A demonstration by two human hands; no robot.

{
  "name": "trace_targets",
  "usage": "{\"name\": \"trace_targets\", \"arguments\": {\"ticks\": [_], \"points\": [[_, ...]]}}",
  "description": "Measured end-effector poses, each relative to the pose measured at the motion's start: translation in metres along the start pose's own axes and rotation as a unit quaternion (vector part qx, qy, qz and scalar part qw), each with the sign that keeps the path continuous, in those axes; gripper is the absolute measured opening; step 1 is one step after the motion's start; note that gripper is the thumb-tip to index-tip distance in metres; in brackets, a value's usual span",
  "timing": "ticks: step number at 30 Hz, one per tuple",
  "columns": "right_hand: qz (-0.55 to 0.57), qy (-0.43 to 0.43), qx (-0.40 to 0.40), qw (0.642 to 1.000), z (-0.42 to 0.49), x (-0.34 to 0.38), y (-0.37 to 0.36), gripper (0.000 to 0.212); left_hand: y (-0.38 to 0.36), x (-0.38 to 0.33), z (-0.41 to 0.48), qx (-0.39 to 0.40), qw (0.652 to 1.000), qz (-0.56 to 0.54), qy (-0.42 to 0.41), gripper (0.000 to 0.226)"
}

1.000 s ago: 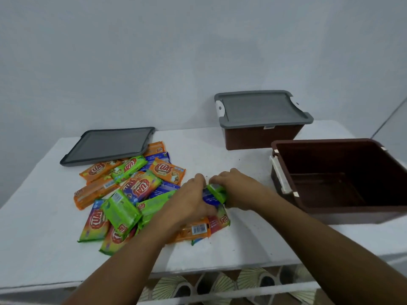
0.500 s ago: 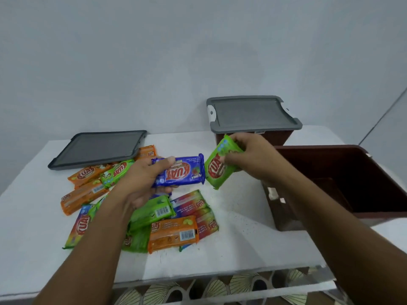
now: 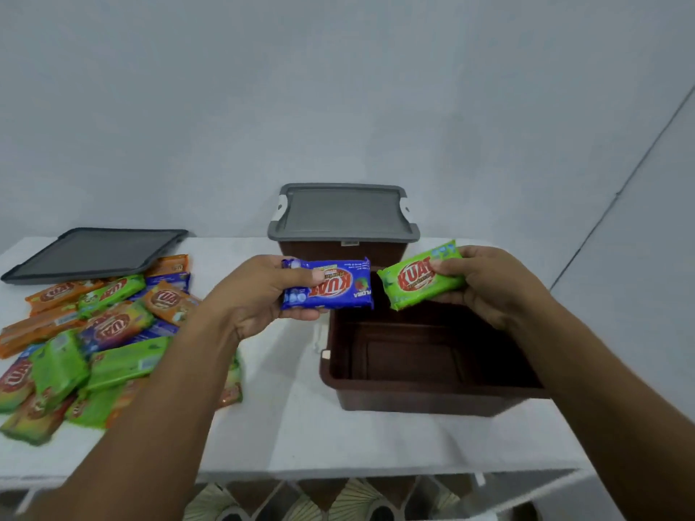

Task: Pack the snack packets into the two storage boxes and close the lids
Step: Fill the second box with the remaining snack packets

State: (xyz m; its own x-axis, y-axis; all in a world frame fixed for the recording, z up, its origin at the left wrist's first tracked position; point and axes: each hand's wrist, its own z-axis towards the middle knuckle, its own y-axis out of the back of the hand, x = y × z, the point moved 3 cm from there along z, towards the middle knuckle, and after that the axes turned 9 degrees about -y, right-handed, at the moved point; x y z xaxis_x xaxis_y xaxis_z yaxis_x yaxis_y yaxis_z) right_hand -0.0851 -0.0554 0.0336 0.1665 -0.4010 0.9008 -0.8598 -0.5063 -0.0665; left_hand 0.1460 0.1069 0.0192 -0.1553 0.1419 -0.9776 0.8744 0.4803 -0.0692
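On a white table (image 3: 293, 426), a blue KUAT packet (image 3: 331, 291) is gripped by the left hand (image 3: 259, 295) and a green packet (image 3: 421, 280) (also KUAT) by the right hand (image 3: 489, 287), both held above the open brown storage box (image 3: 413, 402).

packets (image 3: 94, 332) left, open box (image 3: 425, 392) right, lidded box (image 3: 342, 250) behind

The blue packet (image 3: 327, 284) carries a red logo outlined in white, and the green packet (image 3: 421, 280) bears the same red logo. The pile of packets (image 3: 94, 332) mixes orange, green, blue and multicoloured wrappers. The open box (image 3: 432, 402) is dark brown. The closed box (image 3: 383, 251) is brown under a grey lid (image 3: 342, 216) with white latches (image 3: 279, 212). The loose lid (image 3: 94, 253) is dark grey, the table (image 3: 301, 426) white, the wall (image 3: 338, 88) pale grey-blue.
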Motion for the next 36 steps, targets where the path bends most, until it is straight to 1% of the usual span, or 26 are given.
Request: {"name": "trace_targets", "arguments": {"ticks": [3, 4, 6, 9, 11, 13, 14, 16, 18, 20, 21, 22, 23, 24, 26, 28, 30, 31, 34, 36], "points": [[-0.012, -0.036, -0.025, 0.999, 0.007, -0.011, 0.036, 0.007, -0.048, 0.0, 0.007, 0.011, 1.0, 0.015, 0.009, 0.031], [-0.012, -0.049, -0.036, 0.998, 0.01, -0.015, 0.045, 0.008, -0.062, 0.001, 0.011, 0.017, 0.999, 0.032, 0.018, 0.028], [-0.025, -0.067, -0.061, 0.996, 0.017, -0.022, 0.058, 0.009, -0.087, 0.006, 0.022, 0.021, 0.993, 0.106, 0.039, 0.025], [-0.056, -0.085, -0.083, 0.991, 0.026, -0.031, 0.068, 0.02, -0.119, 0.02, 0.039, 0.024, 0.969, 0.238, 0.052, 0.017], [-0.11, -0.088, -0.095, 0.985, 0.03, -0.035, 0.066, 0.021, -0.131, 0.029, 0.048, 0.026, 0.947, 0.314, 0.054, 0.012], [-0.167, -0.093, -0.097, 0.977, 0.031, -0.039, 0.06, 0.024, -0.136, 0.039, 0.056, 0.028, 0.932, 0.355, 0.07, 0.006], [-0.178, -0.097, -0.092, 0.975, 0.032, -0.041, 0.057, 0.025, -0.136, 0.044, 0.06, 0.032, 0.927, 0.365, 0.082, 0.006], [-0.185, -0.108, -0.073, 0.974, 0.035, -0.047, 0.053, 0.026, -0.133, 0.051, 0.066, 0.033, 0.914, 0.392, 0.103, 0.013], [-0.183, -0.126, -0.058, 0.973, 0.038, -0.052, 0.051, 0.027, -0.13, 0.053, 0.069, 0.026, 0.882, 0.458, 0.108, 0.024], [-0.187, -0.147, -0.057, 0.97, 0.039, -0.053, 0.053, 0.025, -0.128, 0.051, 0.069, 0.021, 0.831, 0.547, 0.104, 0.034], [-0.21, -0.155, -0.058, 0.964, 0.04, -0.055, 0.054, 0.027, -0.129, 0.051, 0.068, 0.023, 0.807, 0.581, 0.102, 0.037], [-0.266, -0.155, -0.061, 0.949, 0.041, -0.056, 0.056, 0.032, -0.13, 0.05, 0.067, 0.029, 0.787, 0.609, 0.096, 0.038], [-0.341, -0.145, -0.061, 0.927, 0.041, -0.057, 0.056, 0.037, -0.132, 0.051, 0.066, 0.035, 0.768, 0.633, 0.084, 0.036], [-0.422, -0.126, -0.061, 0.896, 0.04, -0.057, 0.055, 0.042, -0.135, 0.051, 0.064, 0.038, 0.751, 0.656, 0.064, 0.033], [-0.564, -0.084, -0.064, 0.819, 0.037, -0.059, 0.052, 0.055, -0.14, 0.052, 0.063, 0.043, 0.722, 0.691, 0.005, 0.022], [-0.673, 0.004, -0.054, 0.738, 0.039, -0.062, 0.048, 0.053, -0.145, 0.053, 0.063, 0.07, 0.697, 0.712, -0.04, 0.019], [-0.725, 0.075, -0.023, 0.685, 0.039, -0.064, 0.042, 0.047, -0.148, 0.06, 0.064, 0.133, 0.686, 0.715, -0.027, 0.028], [-0.741, 0.087, 0.002, 0.665, 0.039, -0.065, 0.038, 0.045, -0.148, 0.065, 0.065, 0.162, 0.683, 0.712, -0.013, 0.038], [-0.787, 0.068, 0.057, 0.611, 0.039, -0.071, 0.03, 0.039, -0.145, 0.074, 0.07, 0.2, 0.676, 0.709, 0.015, 0.063], [-0.804, 0.054, 0.069, 0.588, 0.039, -0.071, 0.029, 0.041, -0.144, 0.076, 0.073, 0.211, 0.66, 0.721, 0.009, 0.068]]}}
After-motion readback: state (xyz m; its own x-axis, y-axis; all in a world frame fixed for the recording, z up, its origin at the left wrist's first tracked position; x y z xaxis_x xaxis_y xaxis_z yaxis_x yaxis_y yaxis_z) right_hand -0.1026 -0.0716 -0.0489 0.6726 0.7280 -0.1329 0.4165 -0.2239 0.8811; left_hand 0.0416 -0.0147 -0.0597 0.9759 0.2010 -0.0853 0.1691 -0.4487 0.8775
